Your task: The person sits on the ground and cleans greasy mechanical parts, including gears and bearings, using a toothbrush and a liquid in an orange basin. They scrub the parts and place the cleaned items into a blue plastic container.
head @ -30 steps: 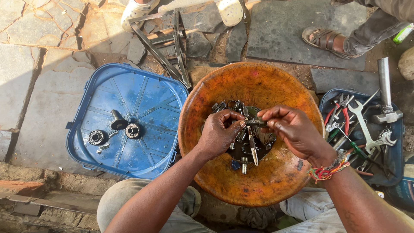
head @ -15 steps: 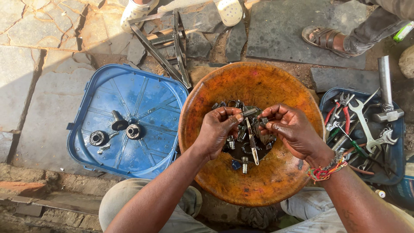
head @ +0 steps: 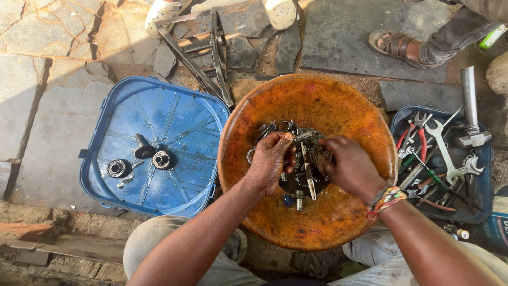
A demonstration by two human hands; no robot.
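Observation:
A round orange bowl (head: 338, 100) sits on the ground between my knees, with a heap of small oily metal parts (head: 300, 175) in dark liquid at its bottom: nuts, bolts, rings and springs. My left hand (head: 270, 161) reaches into the heap from the left, its fingers curled around small parts. From the right, my right hand (head: 352, 167) lies palm down on the heap, fingers closed over a metal piece. A beaded band is around my right wrist.
A blue plastic lid (head: 159, 143) lies to the left with three dark round parts (head: 140, 156) on it. On the right, a blue tray (head: 484, 206) holds spanners, pliers and screwdrivers. A metal frame (head: 203, 47) and other people's feet (head: 399, 45) are beyond the bowl.
Both hands have sunk lower into the heap. My right hand has turned palm down over the parts, and my left hand has curled tighter.

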